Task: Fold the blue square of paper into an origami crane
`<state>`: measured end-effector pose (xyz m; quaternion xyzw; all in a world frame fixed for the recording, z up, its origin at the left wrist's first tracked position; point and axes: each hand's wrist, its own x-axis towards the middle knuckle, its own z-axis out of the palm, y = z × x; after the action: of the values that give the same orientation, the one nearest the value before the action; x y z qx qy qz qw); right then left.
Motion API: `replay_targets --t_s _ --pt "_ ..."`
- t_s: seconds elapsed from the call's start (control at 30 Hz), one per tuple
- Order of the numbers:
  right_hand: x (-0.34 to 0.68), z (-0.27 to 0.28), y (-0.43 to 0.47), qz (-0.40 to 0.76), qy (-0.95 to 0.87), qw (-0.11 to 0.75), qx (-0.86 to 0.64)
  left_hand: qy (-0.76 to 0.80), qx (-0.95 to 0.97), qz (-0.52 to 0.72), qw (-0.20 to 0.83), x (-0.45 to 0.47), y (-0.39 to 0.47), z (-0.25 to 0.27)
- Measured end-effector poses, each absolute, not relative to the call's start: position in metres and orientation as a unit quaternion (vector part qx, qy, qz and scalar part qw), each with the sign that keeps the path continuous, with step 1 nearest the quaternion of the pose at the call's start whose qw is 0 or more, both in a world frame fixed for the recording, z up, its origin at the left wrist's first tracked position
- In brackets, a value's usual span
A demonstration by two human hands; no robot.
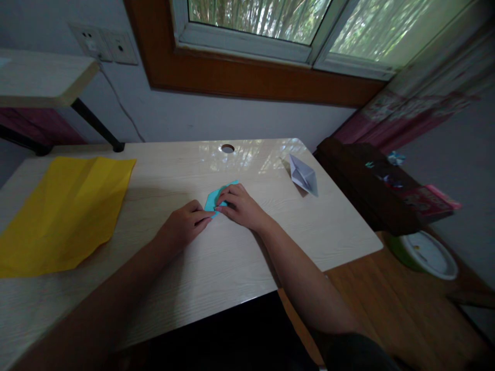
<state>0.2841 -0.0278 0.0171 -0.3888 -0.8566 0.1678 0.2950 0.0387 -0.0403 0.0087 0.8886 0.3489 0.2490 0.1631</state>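
Observation:
A small folded piece of turquoise paper [211,200] lies on the pale wood-grain table, between my two hands. My left hand [186,222] pinches its lower left edge, thumb and forefinger together. From the right, my right hand [240,207] grips the paper, its fingers curled over the top and partly hiding it. One pointed end of the paper shows beyond the right fingers. A folded white paper boat [302,174] rests farther right on the table.
A large yellow sheet [69,216] covers the table's left side. A raised shelf [42,77] on black legs stands at the back left. The table [232,268] has a round cable hole near the wall. Beyond its right edge are a dark wooden cabinet [359,175] and a white-lidded bin [429,255].

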Motion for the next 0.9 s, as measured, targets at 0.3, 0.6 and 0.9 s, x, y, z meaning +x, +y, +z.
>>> replay_targets --t_s 0.3,0.6,0.9 --pt "0.2881 0.0138 -0.0247 0.169 -0.852 0.292 -0.399 0.268 0.898 0.26 0.233 0.0396 -0.0391 0.0107" --pt "0.2908 0.0124 -0.0209 0.173 -0.863 0.286 -0.38 0.24 0.905 0.275 0.219 0.0353 -0.0361 0.0117" --pt "0.2903 0.0115 -0.0201 0.19 -0.851 0.287 -0.398 0.184 0.924 0.282 0.179 0.0303 -0.0311 0.0065"
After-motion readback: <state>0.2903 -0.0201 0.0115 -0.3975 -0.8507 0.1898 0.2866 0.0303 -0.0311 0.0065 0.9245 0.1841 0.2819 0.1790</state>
